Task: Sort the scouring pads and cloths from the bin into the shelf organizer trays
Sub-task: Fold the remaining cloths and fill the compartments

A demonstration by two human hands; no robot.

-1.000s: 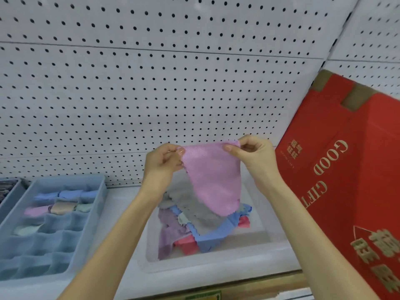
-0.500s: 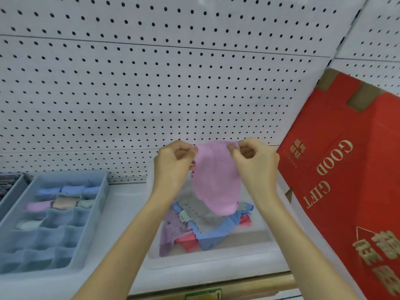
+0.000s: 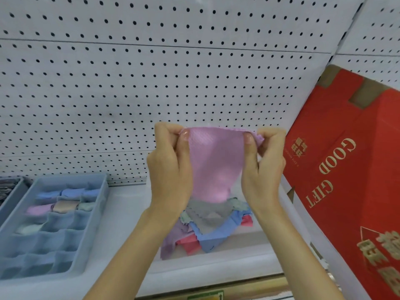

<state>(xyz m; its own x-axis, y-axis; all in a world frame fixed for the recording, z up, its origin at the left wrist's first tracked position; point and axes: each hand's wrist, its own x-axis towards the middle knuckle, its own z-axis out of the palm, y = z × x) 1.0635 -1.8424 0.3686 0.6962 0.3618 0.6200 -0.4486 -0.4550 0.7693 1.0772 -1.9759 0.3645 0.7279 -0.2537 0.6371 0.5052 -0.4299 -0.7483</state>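
"Hands first: what do the left hand (image 3: 171,167) and right hand (image 3: 263,167) hold?"

"Each pinches a top corner of the pink cloth (image 3: 216,163), thumb in front, fingers curled behind. It hangs stretched between them, finely textured, narrowing to a rounded tip."

"Below them?"

"A clear bin (image 3: 216,263) with grey, blue, red and lilac cloths (image 3: 207,224). Left of the left hand sits the blue organizer tray (image 3: 93,224), some cells filled."

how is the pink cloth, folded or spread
Spread: left hand and right hand pinch the pink cloth at its top corners; it hangs open.
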